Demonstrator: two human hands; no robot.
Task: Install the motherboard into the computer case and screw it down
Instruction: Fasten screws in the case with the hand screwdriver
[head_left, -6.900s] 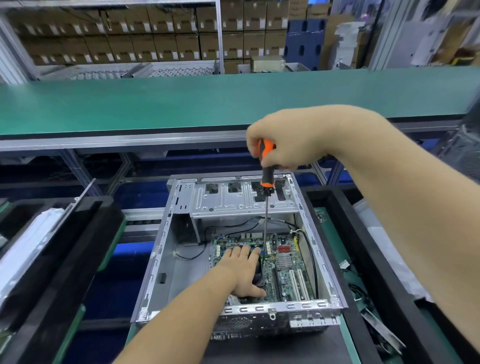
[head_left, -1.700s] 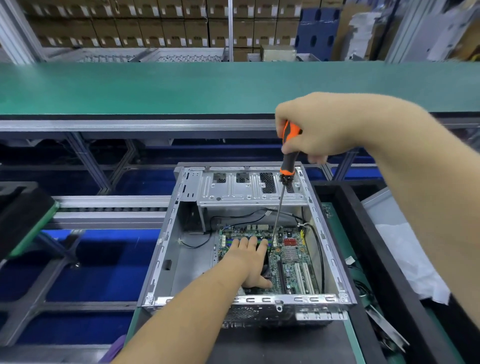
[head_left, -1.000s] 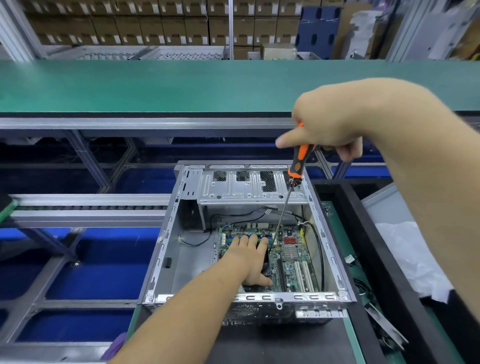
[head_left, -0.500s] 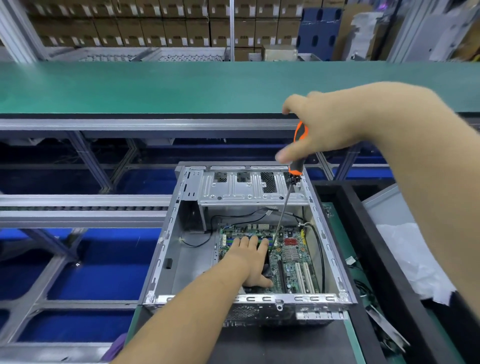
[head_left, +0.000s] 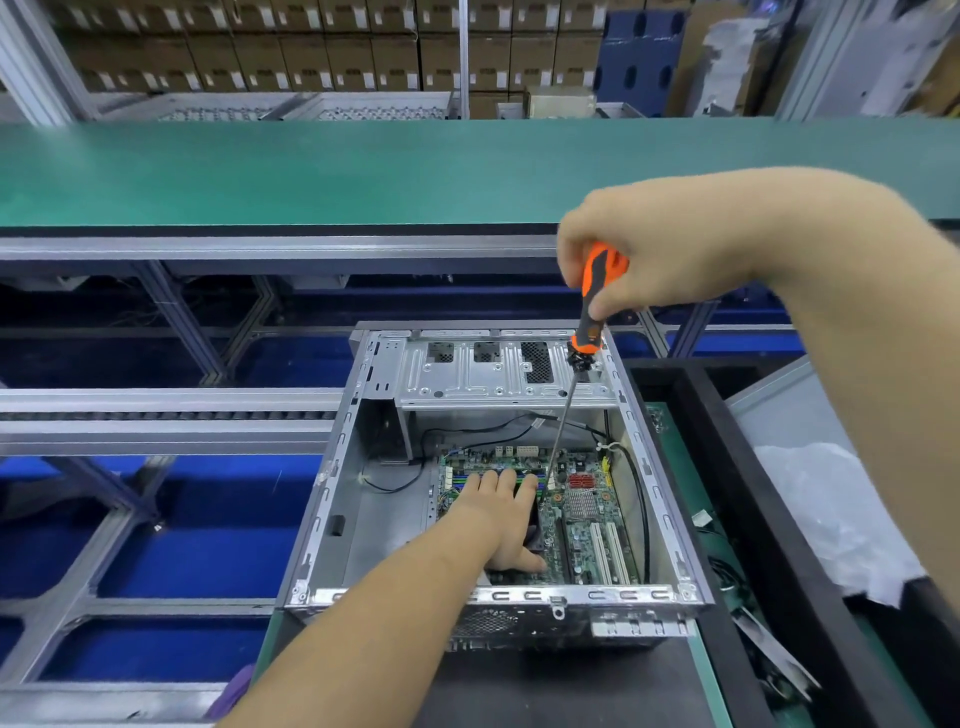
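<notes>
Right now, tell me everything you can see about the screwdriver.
The screwdriver has an orange and black handle, seemingly plastic or rubber, and a long thin metal shaft. The right hand grips the handle from above. It tilts slightly, handle up and right, shaft reaching down into the open computer case to the motherboard, its tip beside the left hand resting flat there. Whether a screw sits under the tip cannot be seen.
</notes>
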